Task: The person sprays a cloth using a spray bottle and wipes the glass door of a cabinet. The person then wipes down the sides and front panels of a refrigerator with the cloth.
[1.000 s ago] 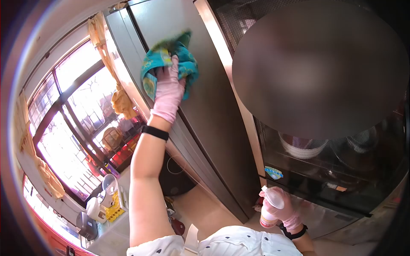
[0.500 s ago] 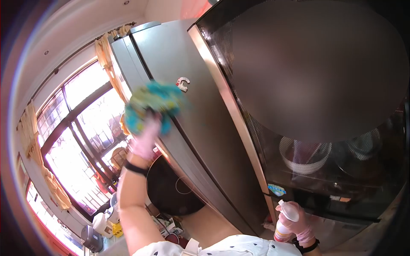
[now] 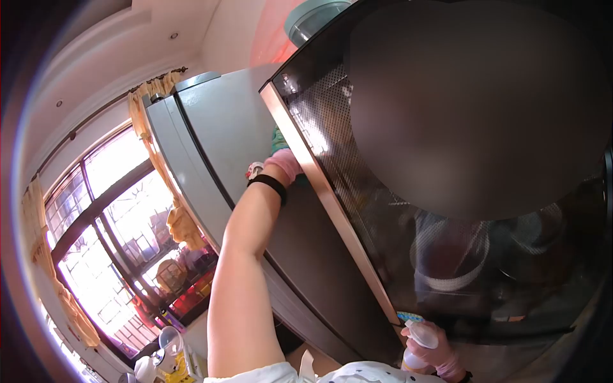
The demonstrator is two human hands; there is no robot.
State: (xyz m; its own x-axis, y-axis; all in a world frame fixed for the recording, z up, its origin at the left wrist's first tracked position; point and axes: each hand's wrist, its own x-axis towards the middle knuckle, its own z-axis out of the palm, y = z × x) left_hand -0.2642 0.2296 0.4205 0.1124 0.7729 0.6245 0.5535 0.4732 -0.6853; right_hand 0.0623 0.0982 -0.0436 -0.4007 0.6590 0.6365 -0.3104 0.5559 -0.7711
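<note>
While the left hand (image 3: 287,162), finger closure not discernible, apparently wipes the fridge (image 3: 223,115) with a green cloth (image 3: 278,140), the right hand (image 3: 446,359) clasps a spray bottle (image 3: 423,335); next stroke likely needs cabinet frame (image 3: 332,201) clearance.

The bare left arm (image 3: 242,300) stretches upward and forward with its elbow slightly bent, a black band (image 3: 269,186) around the wrist and the pink-gloved left hand (image 3: 285,162) mostly hidden, fingers out of sight, while the pink-gloved right hand (image 3: 437,352) is held low with its fingers curled in a grip.
</note>
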